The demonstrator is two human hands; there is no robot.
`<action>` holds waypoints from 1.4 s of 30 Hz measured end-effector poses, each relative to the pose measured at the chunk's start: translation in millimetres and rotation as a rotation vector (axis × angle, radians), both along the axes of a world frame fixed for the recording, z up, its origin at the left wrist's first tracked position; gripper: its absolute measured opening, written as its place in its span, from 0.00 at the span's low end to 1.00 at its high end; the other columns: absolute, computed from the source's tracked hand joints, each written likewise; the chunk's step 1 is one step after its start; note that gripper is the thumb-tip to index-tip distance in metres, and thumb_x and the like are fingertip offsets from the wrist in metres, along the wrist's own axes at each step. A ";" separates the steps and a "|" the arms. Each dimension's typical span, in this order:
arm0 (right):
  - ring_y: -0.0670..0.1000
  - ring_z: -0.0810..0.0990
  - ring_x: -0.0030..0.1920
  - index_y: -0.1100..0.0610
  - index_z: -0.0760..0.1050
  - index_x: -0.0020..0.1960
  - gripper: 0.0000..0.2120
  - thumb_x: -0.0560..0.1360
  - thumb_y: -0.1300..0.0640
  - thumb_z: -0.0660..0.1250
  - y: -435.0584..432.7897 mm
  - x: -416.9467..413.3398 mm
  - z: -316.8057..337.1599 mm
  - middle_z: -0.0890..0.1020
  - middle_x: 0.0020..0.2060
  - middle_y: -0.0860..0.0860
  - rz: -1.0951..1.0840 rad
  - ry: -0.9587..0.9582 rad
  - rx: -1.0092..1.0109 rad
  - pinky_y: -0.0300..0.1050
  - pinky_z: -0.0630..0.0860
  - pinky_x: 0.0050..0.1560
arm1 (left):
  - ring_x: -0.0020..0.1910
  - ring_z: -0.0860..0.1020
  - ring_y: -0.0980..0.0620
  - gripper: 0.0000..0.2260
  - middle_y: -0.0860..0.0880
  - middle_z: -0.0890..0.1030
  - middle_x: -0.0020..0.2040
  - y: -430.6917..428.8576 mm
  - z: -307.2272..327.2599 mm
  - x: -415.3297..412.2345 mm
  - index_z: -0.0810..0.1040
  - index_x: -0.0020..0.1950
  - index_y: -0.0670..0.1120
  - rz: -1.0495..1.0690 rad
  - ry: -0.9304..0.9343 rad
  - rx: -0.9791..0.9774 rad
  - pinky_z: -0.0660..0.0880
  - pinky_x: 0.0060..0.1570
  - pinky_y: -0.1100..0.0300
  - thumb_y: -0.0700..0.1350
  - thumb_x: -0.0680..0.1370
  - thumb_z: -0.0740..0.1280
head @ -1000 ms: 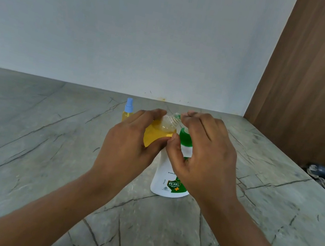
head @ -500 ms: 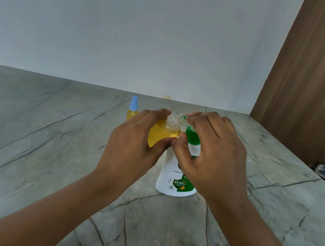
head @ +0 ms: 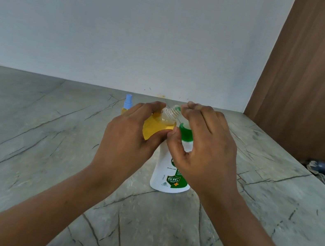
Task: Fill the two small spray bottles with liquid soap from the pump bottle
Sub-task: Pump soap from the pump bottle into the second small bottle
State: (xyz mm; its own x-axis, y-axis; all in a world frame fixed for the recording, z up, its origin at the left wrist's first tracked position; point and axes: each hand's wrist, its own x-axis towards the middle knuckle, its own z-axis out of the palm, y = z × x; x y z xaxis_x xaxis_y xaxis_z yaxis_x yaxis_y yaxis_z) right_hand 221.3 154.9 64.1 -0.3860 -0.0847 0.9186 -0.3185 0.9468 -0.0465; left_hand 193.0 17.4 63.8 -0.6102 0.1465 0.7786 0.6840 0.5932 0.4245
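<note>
Head view: the left hand (head: 130, 139) grips an uncapped spray bottle (head: 157, 128) of yellow liquid, tilted, its neck at the pump bottle (head: 166, 173) spout. The right hand (head: 206, 150) curls over the green pump head. A blue-capped spray bottle (head: 128, 101) stands behind on the table (head: 23, 141).

Held spray bottle (head: 159, 127) just left of pump bottle (head: 166, 175) on table (head: 34, 143); second spray bottle (head: 127, 104) behind, leftward.

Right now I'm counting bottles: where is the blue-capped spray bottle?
In the head view, the blue-capped spray bottle stands on the counter, just left of and behind the left hand.
</note>
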 end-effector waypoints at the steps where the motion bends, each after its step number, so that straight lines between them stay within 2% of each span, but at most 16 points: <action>1: 0.51 0.77 0.50 0.62 0.79 0.54 0.15 0.71 0.56 0.66 -0.4 0.1 -2.0 0.81 0.49 0.54 0.008 0.004 -0.011 0.34 0.68 0.45 | 0.48 0.79 0.51 0.22 0.51 0.81 0.52 0.0 -0.2 0.3 0.76 0.62 0.47 0.002 -0.001 -0.005 0.76 0.45 0.56 0.55 0.71 0.66; 8: 0.50 0.74 0.54 0.64 0.79 0.54 0.15 0.72 0.56 0.64 -2.3 0.6 -16.5 0.81 0.51 0.56 0.054 0.027 -0.030 0.36 0.69 0.52 | 0.45 0.77 0.55 0.23 0.52 0.81 0.51 -3.4 -8.5 -1.1 0.76 0.61 0.48 0.017 -0.008 -0.059 0.71 0.41 0.63 0.58 0.71 0.66; 16: 0.52 0.74 0.56 0.66 0.78 0.55 0.16 0.72 0.57 0.66 0.7 -4.7 -20.1 0.81 0.51 0.57 0.050 0.044 0.015 0.38 0.69 0.57 | 0.45 0.78 0.53 0.22 0.51 0.81 0.51 -4.9 -8.7 -3.0 0.77 0.61 0.47 0.032 0.003 -0.082 0.70 0.41 0.63 0.56 0.71 0.66; 21: 0.56 0.76 0.56 0.67 0.77 0.56 0.17 0.72 0.57 0.67 3.3 -3.7 -15.9 0.80 0.51 0.59 0.009 0.027 0.092 0.43 0.69 0.61 | 0.45 0.78 0.53 0.22 0.51 0.81 0.50 -3.0 -7.0 -1.7 0.77 0.61 0.46 0.032 0.006 -0.073 0.65 0.40 0.73 0.56 0.71 0.66; 25: 0.57 0.77 0.58 0.67 0.76 0.58 0.19 0.72 0.56 0.67 6.4 -3.1 -12.4 0.80 0.54 0.60 -0.037 0.020 0.158 0.47 0.68 0.64 | 0.45 0.79 0.49 0.22 0.50 0.81 0.50 -1.3 -2.0 -0.9 0.77 0.61 0.46 0.023 0.012 -0.058 0.70 0.41 0.62 0.55 0.71 0.66; 27: 0.57 0.76 0.58 0.67 0.76 0.59 0.19 0.73 0.56 0.65 7.2 -3.2 -10.1 0.79 0.54 0.61 -0.033 0.029 0.166 0.48 0.67 0.65 | 0.45 0.79 0.49 0.22 0.50 0.81 0.51 -1.4 0.3 -0.8 0.76 0.62 0.46 0.024 0.013 -0.052 0.70 0.41 0.60 0.55 0.71 0.66; 33: 0.55 0.74 0.59 0.66 0.76 0.59 0.19 0.74 0.54 0.63 9.6 -3.2 -7.0 0.79 0.55 0.60 -0.023 0.032 0.179 0.46 0.65 0.66 | 0.47 0.79 0.49 0.24 0.49 0.81 0.52 -0.6 1.5 1.4 0.76 0.62 0.47 0.020 -0.002 -0.051 0.71 0.42 0.59 0.58 0.71 0.67; 42: 0.54 0.73 0.59 0.68 0.77 0.58 0.17 0.73 0.58 0.66 2.8 -4.0 -17.2 0.79 0.54 0.60 0.065 0.053 0.024 0.39 0.66 0.63 | 0.46 0.79 0.51 0.23 0.51 0.81 0.52 -2.1 -2.5 1.4 0.76 0.62 0.48 0.016 -0.016 -0.056 0.71 0.42 0.62 0.56 0.71 0.65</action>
State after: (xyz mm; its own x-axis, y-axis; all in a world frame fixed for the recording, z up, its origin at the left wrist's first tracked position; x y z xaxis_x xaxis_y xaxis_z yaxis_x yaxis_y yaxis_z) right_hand 217.3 157.6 46.9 -0.3302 -0.1304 0.9349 -0.3812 0.9245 -0.0057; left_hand 194.4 15.3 61.4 -0.6254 0.1800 0.7593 0.6676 0.6271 0.4012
